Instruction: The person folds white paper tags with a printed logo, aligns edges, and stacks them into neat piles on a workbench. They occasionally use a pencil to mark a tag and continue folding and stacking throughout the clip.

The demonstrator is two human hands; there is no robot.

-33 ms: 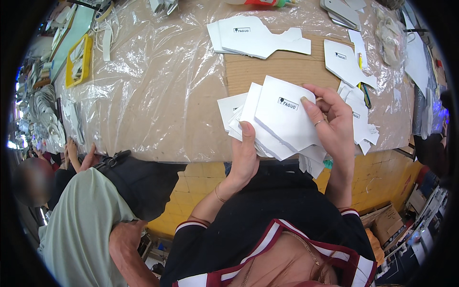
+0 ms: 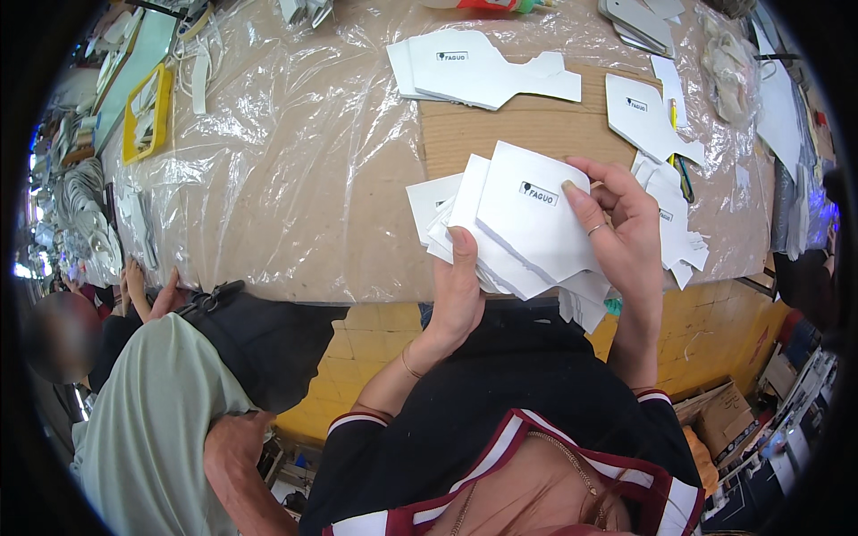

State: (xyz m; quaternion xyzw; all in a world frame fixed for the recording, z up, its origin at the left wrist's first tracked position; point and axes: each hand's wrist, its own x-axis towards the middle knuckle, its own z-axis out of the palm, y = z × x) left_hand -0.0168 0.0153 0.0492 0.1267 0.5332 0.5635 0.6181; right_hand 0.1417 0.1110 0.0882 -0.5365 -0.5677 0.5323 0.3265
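Above the near edge of the table I hold a fanned stack of white cut pieces (image 2: 514,237), their lower edges staggered and the top one bearing a small dark printed mark. My left hand (image 2: 458,288) is closed on the stack's lower left side, thumb on top and fingers hidden beneath. At the upper right corner, my right hand (image 2: 624,223) pinches the top piece between thumb and fingers. Just right of that hand lies another pile of white pieces (image 2: 675,228), partly covered by it. A brown cardboard sheet (image 2: 500,134) lies beyond the stack.
Plastic film covers the table (image 2: 304,179). More white pieces (image 2: 474,67) lie at the far side, near grey pieces (image 2: 635,25). A yellow tray (image 2: 161,112) stands at left. A co-worker in a pale green top (image 2: 161,420) is close on my left. Cardboard boxes (image 2: 726,420) sit at lower right.
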